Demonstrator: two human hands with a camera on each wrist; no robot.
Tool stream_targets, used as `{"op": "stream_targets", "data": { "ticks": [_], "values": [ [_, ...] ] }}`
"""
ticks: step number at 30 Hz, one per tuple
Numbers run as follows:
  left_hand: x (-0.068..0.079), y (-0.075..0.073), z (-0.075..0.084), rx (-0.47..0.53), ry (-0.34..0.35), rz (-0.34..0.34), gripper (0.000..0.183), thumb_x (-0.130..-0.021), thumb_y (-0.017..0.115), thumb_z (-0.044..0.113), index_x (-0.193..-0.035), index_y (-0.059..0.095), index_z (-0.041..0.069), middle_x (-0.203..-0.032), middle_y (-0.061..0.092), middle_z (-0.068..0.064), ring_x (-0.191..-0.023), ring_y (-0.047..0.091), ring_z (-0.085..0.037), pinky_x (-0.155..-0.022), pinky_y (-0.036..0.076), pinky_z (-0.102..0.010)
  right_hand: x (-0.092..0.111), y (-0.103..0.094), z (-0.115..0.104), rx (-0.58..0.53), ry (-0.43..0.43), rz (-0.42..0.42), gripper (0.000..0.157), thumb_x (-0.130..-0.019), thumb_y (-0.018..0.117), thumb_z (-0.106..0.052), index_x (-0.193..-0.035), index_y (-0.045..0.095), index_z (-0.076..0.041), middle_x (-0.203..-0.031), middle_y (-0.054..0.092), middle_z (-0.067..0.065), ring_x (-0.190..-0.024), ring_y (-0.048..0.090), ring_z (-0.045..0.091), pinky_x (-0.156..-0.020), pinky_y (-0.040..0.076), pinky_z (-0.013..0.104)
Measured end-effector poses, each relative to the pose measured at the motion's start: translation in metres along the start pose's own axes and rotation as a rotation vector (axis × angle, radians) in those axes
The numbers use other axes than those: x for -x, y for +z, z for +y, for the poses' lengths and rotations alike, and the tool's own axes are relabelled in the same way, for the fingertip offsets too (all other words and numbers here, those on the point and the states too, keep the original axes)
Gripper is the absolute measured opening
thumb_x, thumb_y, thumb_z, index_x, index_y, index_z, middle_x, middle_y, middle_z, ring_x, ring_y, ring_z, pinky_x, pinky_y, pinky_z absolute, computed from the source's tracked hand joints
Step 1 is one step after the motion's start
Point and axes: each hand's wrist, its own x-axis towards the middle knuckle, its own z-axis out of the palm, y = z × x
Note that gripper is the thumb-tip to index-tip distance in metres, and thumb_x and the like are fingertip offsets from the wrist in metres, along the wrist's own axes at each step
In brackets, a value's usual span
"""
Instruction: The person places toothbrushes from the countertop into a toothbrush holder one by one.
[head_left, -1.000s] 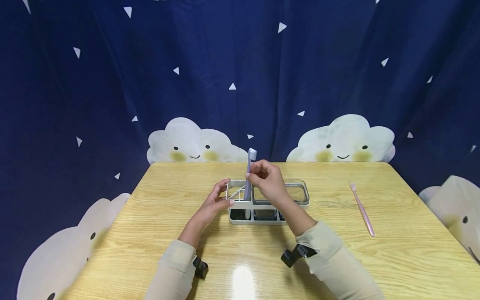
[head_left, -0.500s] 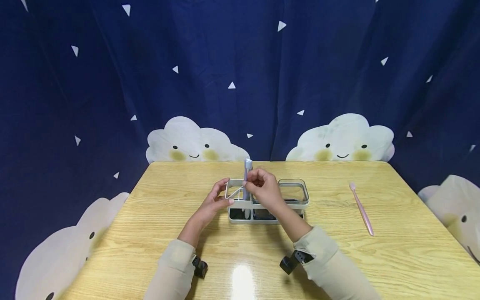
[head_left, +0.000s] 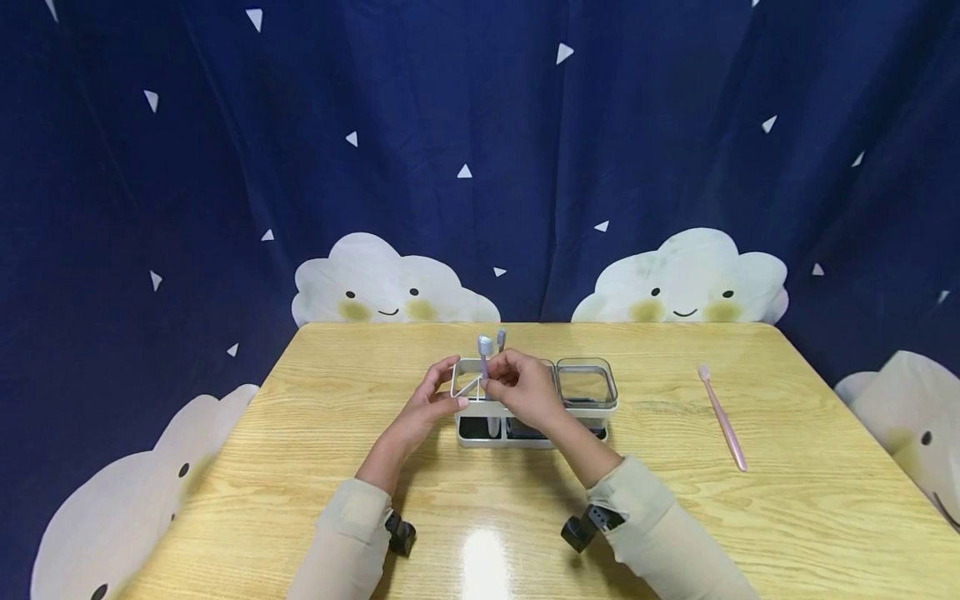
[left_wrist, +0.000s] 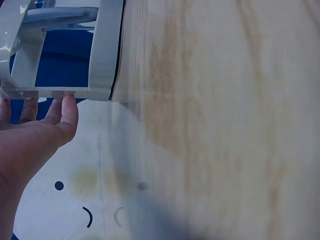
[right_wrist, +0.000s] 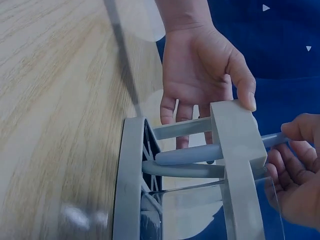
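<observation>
A white toothbrush holder (head_left: 536, 412) stands on the table; my left hand (head_left: 423, 410) holds its left end, thumb at the front rim and fingers along the side. My right hand (head_left: 531, 393) pinches a purple toothbrush (head_left: 485, 347), bristle head up. The handle of that toothbrush (right_wrist: 187, 154) runs down through the top frame in the right wrist view, its lower end near the base. A second toothbrush (head_left: 501, 337) also stands in the holder, partly hidden behind my right hand; its handle lies beside the first.
Clear cups (head_left: 587, 405) sit in the middle and right sections of the holder. A pink toothbrush (head_left: 724, 423) lies on the wooden table (head_left: 300, 467) at the right. Behind the table hangs a dark blue curtain (head_left: 420, 100) with clouds.
My right hand has lowered the purple toothbrush into the holder and moved slightly left. The second toothbrush's head has come into sight. My left hand has stayed at the holder's left end.
</observation>
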Motion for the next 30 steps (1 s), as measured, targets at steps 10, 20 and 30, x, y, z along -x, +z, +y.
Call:
{"op": "stream_targets", "data": {
  "ticks": [10, 20, 30],
  "values": [
    [0.0, -0.001, -0.001, -0.006, 0.007, 0.0, 0.071, -0.087, 0.056, 0.001, -0.147, 0.018, 0.005, -0.141, 0.026, -0.025, -0.109, 0.046, -0.028, -0.089, 0.04, -0.035, 0.0, 0.002, -0.008, 0.209, -0.014, -0.069, 0.01, -0.077, 0.068, 0.001, -0.083, 0.063, -0.005, -0.072, 0.061, -0.001, -0.064, 0.055, 0.011, -0.057, 0.047, 0.025],
    [-0.001, 0.0, -0.002, 0.008, 0.004, 0.009, 0.07, -0.087, 0.056, -0.001, -0.146, 0.021, 0.007, -0.139, 0.03, -0.021, -0.106, 0.049, -0.026, -0.089, 0.04, -0.034, 0.0, 0.0, -0.009, 0.175, -0.018, -0.079, 0.01, -0.077, 0.069, 0.0, -0.083, 0.064, -0.005, -0.072, 0.061, -0.003, -0.064, 0.055, 0.011, -0.056, 0.047, 0.025],
    [0.001, -0.001, -0.001, 0.013, 0.002, 0.0, 0.069, -0.088, 0.056, 0.0, -0.146, 0.021, 0.008, -0.138, 0.03, -0.02, -0.111, 0.046, -0.032, -0.089, 0.04, -0.034, -0.004, -0.001, -0.009, 0.257, -0.056, -0.174, 0.012, -0.075, 0.071, 0.001, -0.081, 0.062, -0.006, -0.072, 0.061, -0.003, -0.064, 0.056, 0.01, -0.057, 0.048, 0.024]
  ]
}}
